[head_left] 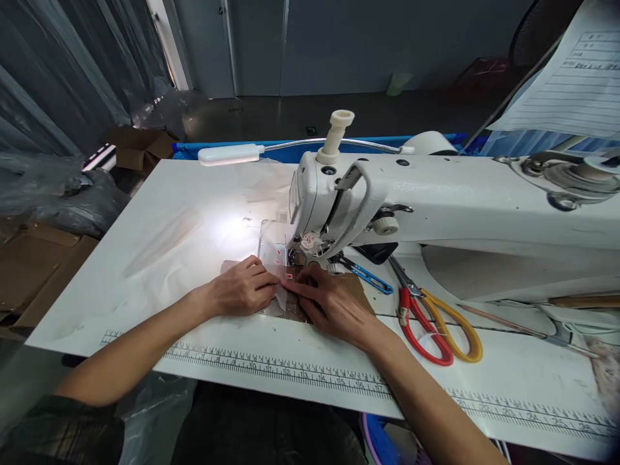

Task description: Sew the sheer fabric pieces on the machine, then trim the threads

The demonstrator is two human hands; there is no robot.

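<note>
My left hand (248, 285) is closed, its fingers curled on a thin piece of sheer whitish fabric (282, 298) beside the sewing machine's needle area. My right hand (332, 298) lies low over the machine bed, index finger stretched left until its tip nearly meets my left fingertips at the fabric; its thumb is apart below. Small red marks (289, 276) show by the fabric. Just behind the hands, the white sewing machine (353, 194) has its presser foot (296, 258) partly hidden, so I cannot tell whether it touches the fabric.
Right of my right hand lie a blue thread snipper (371, 279) and scissors (431, 316) with red and yellow handles. A printed ruler (271, 366) runs along the table's front edge. A lit lamp (231, 155) hangs behind the table; cardboard boxes (41, 274) stand left.
</note>
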